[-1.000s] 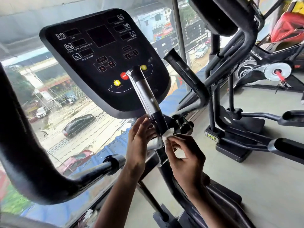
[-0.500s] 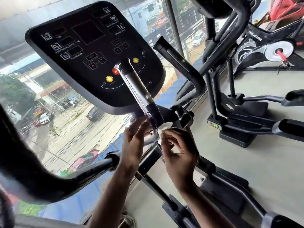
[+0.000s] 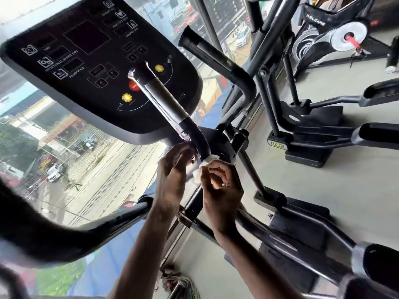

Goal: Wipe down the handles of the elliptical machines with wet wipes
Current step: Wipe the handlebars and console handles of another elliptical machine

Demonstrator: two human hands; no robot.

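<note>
A short fixed handle [image 3: 164,102] with a silver sensor band rises in front of the black console [image 3: 90,67] of the elliptical. At its bent black base, my left hand [image 3: 172,175] wraps round the bar. My right hand [image 3: 222,190] pinches a crumpled white wet wipe [image 3: 204,167] and holds it against the base of the same handle, just right of my left hand. A second fixed handle [image 3: 216,59] sticks up to the right. The long black moving handle [image 3: 64,238] curves across the lower left.
A window wall stands right behind the console, with a street below. To the right stand another elliptical [image 3: 319,134] with its pedals and a spin bike [image 3: 336,37] on the grey floor. A bundle of rope [image 3: 179,281] lies at the machine's foot.
The view has tilted and moved closer. Both hands stay at the handle's base; the white wipe now shows more plainly between them, pressed on the black bend.
</note>
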